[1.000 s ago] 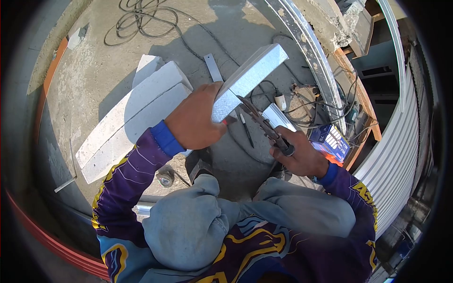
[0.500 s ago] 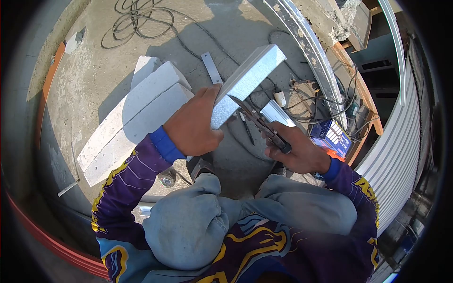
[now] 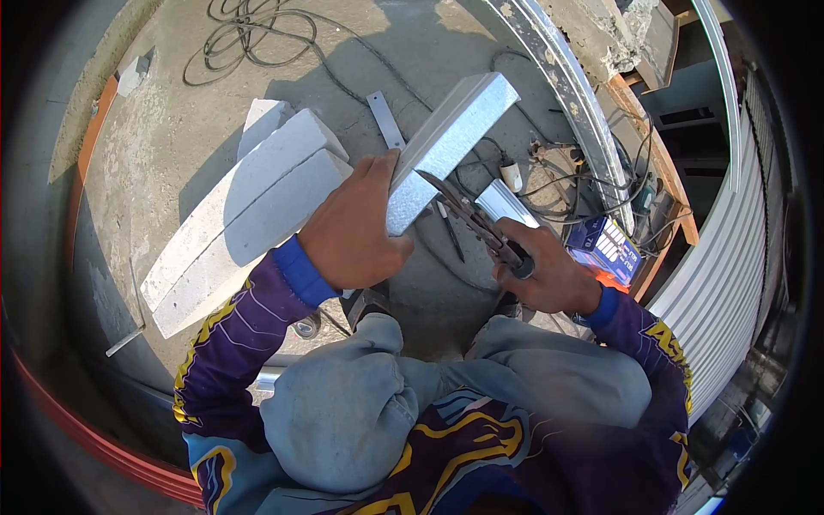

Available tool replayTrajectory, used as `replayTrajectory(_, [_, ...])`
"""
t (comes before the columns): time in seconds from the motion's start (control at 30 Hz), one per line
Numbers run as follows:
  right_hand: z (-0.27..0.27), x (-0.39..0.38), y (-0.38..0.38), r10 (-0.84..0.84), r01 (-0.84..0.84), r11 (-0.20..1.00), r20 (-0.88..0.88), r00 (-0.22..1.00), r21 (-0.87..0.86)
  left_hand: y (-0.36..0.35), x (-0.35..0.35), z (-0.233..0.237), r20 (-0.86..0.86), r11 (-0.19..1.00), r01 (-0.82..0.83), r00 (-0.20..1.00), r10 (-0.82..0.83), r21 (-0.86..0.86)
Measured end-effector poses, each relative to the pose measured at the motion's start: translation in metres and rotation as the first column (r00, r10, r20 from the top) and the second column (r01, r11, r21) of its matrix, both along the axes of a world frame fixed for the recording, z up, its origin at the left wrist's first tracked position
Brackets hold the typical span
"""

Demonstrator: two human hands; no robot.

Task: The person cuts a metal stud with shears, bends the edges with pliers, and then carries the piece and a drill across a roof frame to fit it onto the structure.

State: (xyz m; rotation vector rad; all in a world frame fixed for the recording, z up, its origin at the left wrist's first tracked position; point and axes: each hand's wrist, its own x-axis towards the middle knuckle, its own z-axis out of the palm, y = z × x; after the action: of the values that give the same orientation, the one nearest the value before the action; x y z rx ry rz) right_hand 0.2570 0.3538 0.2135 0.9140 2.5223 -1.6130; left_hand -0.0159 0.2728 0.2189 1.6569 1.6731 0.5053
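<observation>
My left hand (image 3: 356, 227) grips the near end of a shiny metal channel (image 3: 459, 129), which slants up to the right. Wrapped round the handles of dark metal snips (image 3: 472, 215) is my right hand (image 3: 545, 270). The tips of the snips' jaws touch the edge of the channel, just right of my left hand. Part of the channel's near end is hidden by my left fingers. Below the snips a black pen-like item (image 3: 450, 232) lies on the ground, and a short ribbed metal piece (image 3: 505, 204) lies behind them.
Pale blocks (image 3: 249, 202) lie at the left. A flat metal strip (image 3: 385, 120) and coiled black cable (image 3: 249, 43) are farther back. At the right are a blue box (image 3: 605, 245), a long curved metal profile (image 3: 571, 94) and corrugated sheets (image 3: 730, 283).
The channel's far end has tipped slightly upward. My right hand has shifted a little to the right, with the snips still at the channel's edge.
</observation>
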Motion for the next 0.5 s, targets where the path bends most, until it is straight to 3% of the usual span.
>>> replayTrajectory(0.37, [-0.0075, 0.0007, -0.0051, -0.035, 0.032, 0.998, -0.042, 0.999, -0.061, -0.0018, 0.0045, 0.0025, -0.06, 0.999, 0.044, 0.997, -0.044, -0.001])
replayTrajectory(0.5, [-0.0031, -0.0012, -0.0024, -0.022, 0.025, 0.997, 0.04, 0.999, -0.078, 0.0007, 0.0037, 0.0034, -0.072, 1.0, 0.029, 0.997, -0.029, 0.004])
